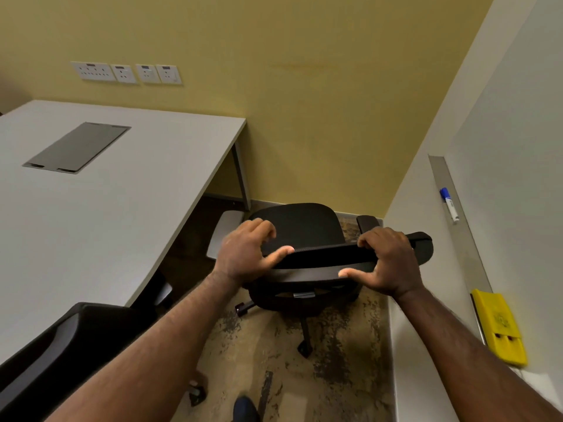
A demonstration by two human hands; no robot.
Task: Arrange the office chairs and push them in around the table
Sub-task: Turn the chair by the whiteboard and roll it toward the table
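A black office chair [300, 226] stands in the room's corner, between the white table [100, 208] and the right wall, its seat facing the yellow wall. My left hand [246, 251] grips the left end of its backrest top. My right hand [387, 260] grips the right end of the same backrest. A second black chair [70, 345] sits at the lower left, its back against the table's near edge.
A grey cable hatch [77, 146] is set into the tabletop. Wall sockets [125, 73] line the yellow wall. On the right, a whiteboard ledge holds a blue marker [449, 204] and a yellow eraser [499, 325]. Patterned carpet [335, 360] covers the narrow gap.
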